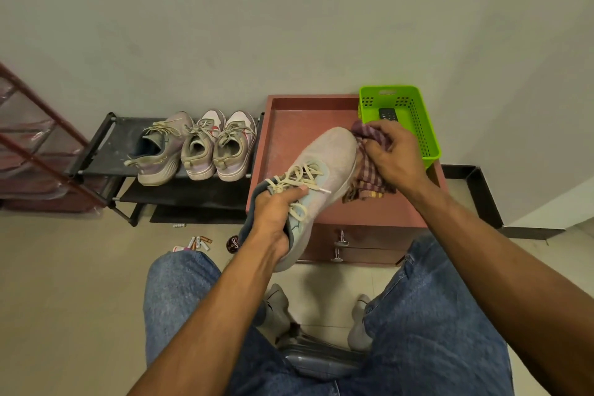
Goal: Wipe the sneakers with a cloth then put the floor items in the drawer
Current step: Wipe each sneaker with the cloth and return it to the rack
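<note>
Nearest, your knees in blue jeans (pixel 180 292) frame the lower view, with your grey-socked feet (pixel 277 307) on the tiled floor (pixel 64 283) and a dark object between them, too blurred to identify. Above that, your left hand (pixel 276 219) grips the sneaker (pixel 321 170) around its heel and collar, thumb laid across the laces, holding it tilted with the toe pointing up and away over the cabinet top. Your right hand (pixel 390 154) is curled round a bunched checked cloth (pixel 369 170), pressing it against the right side of the toe; the loose end of the cloth hangs down beside the sole. On the floor left of your left forearm lie the floor items: several batteries (pixel 199 242) in a loose cluster, one battery (pixel 179 225) apart nearer the rack, and a small round dark tin (pixel 233 243) labelled "Cherry", partly hidden by the sneaker's heel. Behind the sneaker stands the reddish-brown cabinet (pixel 289 125), its raised-edge top dusty, with drawer (pixel 369 235) fronts and metal knobs below, both closed. A green perforated basket (pixel 414 119) sits on the cabinet's far right corner and holds a dark remote (pixel 387 114). Left of the cabinet, a low black shoe rack (pixel 106 145) carries three more sneakers (pixel 199 145) on its top shelf, heels toward you, touching side by side. Farthest is the plain wall (pixel 289 10).
</note>
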